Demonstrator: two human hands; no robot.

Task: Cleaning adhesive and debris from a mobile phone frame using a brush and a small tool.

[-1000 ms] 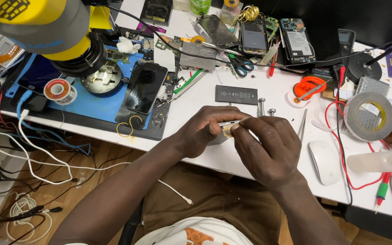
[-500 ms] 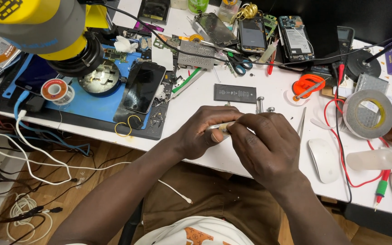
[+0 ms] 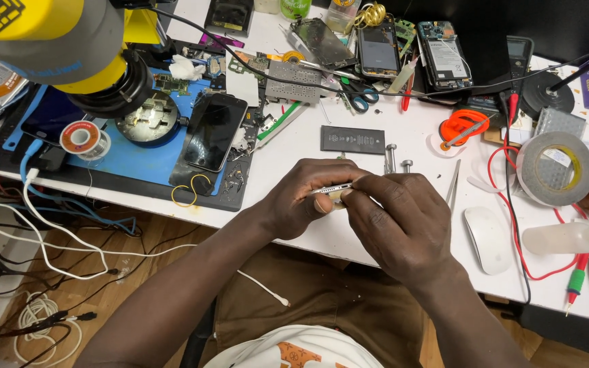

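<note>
Head view: a thin silvery phone frame (image 3: 330,190) sits pinched between both hands, over the near edge of the white surface (image 3: 294,146). Its long axis runs left to right, nearly level. The left hand (image 3: 301,204) closes on its left end and the right hand (image 3: 403,221) grips its right end. Just beyond lie a black battery (image 3: 352,139), two screws (image 3: 398,162) and tweezers (image 3: 452,191).

Black phone battery (image 3: 352,139), white mouse (image 3: 488,238), grey tape roll (image 3: 555,168), scissors (image 3: 358,97), tweezers (image 3: 452,193).
</note>
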